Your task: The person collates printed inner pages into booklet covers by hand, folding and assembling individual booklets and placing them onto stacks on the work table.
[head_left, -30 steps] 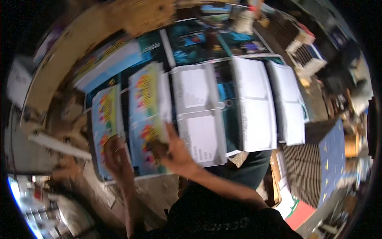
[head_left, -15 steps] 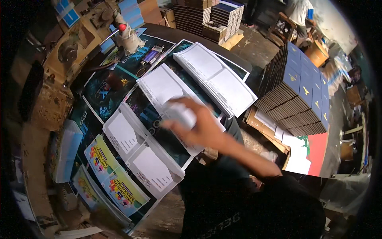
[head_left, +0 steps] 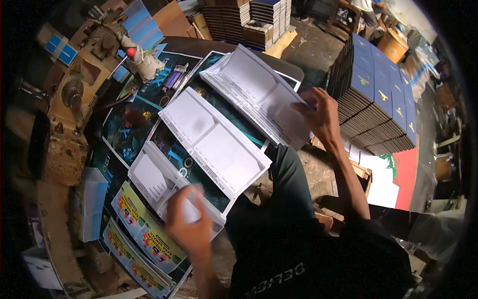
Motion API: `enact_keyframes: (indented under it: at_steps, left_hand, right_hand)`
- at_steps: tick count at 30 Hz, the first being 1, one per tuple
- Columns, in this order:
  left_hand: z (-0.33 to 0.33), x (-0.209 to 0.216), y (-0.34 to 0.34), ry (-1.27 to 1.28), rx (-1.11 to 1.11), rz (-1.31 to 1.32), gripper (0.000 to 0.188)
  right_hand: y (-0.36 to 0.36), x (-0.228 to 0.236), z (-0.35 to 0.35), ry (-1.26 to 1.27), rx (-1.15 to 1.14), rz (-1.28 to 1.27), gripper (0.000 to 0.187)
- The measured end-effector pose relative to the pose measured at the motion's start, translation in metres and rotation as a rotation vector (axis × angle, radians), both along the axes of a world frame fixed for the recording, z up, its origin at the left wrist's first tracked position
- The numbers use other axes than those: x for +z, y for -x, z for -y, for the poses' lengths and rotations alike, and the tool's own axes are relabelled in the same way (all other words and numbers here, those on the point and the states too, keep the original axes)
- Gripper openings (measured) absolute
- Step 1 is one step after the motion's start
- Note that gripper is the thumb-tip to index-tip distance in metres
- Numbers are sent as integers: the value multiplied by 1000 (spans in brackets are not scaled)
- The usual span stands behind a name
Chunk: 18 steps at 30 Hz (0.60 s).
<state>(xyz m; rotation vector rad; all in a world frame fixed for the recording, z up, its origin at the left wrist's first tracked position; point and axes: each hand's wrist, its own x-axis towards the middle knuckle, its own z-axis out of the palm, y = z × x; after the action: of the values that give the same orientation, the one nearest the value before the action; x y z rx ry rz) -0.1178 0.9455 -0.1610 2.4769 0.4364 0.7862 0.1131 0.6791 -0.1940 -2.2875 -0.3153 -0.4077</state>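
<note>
At the far right of the table, my right hand (head_left: 321,117) pinches the right end of the top sheet on a stack of white printed sheets (head_left: 249,74). That end is lifted and curved. My left hand (head_left: 189,219) is smeared by motion over the near end of another stack of white printed sheets (head_left: 149,174); whether its fingers touch paper cannot be made out. Between the two hands lies a middle stack of white sheets (head_left: 226,154). Yellow and blue printed covers (head_left: 144,226) lie in overlapping rows at the near left.
Dark printed posters (head_left: 119,119) cover the table. A worn machine (head_left: 74,94) stands on the left, beside a wrapped object with a red knob (head_left: 131,52). A tall pile of blue-covered books (head_left: 366,89) rises on the right. More stacked books (head_left: 244,22) stand behind.
My right hand has moved from above the middle stack to the far-right stack and lifts a sheet end there. My left hand has come into view at the lower left. The view has shifted slightly.
</note>
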Motion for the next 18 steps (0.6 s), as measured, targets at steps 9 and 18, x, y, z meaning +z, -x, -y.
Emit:
enact_keyframes:
  at_steps: [9, 18]
  left_hand:
    - [58, -21, -78, 35, -456, -205, 44]
    - [48, -6, -66, 859, -205, -124, 45]
  right_hand:
    - [6, -11, 46, -394, 219, -372, 44]
    - [14, 12, 17, -536, 311, -512, 58]
